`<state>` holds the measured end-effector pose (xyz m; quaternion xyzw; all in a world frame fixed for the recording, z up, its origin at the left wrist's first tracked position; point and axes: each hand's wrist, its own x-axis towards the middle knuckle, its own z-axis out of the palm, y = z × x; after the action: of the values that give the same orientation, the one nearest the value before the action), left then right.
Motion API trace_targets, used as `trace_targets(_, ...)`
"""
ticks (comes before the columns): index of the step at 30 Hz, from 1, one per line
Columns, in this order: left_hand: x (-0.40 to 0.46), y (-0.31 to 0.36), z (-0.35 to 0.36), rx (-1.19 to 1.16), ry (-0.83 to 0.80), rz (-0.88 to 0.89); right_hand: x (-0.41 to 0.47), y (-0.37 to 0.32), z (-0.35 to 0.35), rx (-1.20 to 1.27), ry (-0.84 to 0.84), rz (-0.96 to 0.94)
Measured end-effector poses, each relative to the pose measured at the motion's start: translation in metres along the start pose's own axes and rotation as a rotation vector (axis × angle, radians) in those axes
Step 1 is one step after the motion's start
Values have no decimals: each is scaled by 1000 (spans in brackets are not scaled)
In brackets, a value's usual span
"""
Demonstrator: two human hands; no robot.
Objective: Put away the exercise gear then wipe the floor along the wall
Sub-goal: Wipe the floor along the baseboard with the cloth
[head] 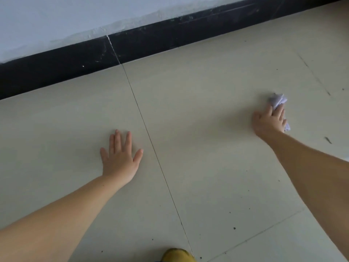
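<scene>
Most of the crumpled tissue [279, 101] is buried under the right hand [270, 121], only its ends poking out. Something yellow [178, 255] is cut off by the bottom edge; what it is, I can't tell. Both forearms run out of view. Dark specks on the floor [217, 129] are too small to identify.

Yellow rounded object [178, 255] at the bottom edge, just beside a tile joint, partly cut off.

head view, looking steeply down, floor [188, 110] near; wall [56, 19] perhaps ahead
</scene>
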<state>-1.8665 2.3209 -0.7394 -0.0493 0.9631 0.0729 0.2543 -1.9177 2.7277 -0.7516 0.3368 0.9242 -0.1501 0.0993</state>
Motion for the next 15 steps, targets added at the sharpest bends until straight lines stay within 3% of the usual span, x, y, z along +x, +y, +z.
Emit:
trace_targets(1,0,0,2,-1,-3,-3,-2,-11,2,0,-2,54)
trace_targets(3,0,1,6,-42,-5,-13,-28,-54,22,-35,26,-85)
trace_targets(6,-1,1,9,-95,19,-9,-96,-134,78,-73,73,-684)
trace_targets(8,-2,-2,10,-149,80,-9,-151,-180,102,-143,-65,-1071)
trace_targets(9,-3,-3,10,-182,111,-15,-168,-194,104,-209,-179,-1176)
trace_targets(11,-5,-7,10,-189,123,-10,-168,-203,96,-279,-286,-1271)
trace_targets(13,-6,-9,12,-137,97,4,-132,-185,84,-271,-228,-1302)
trace_targets(15,-4,-7,13,-113,59,4,-80,-149,68,-197,-135,-1115)
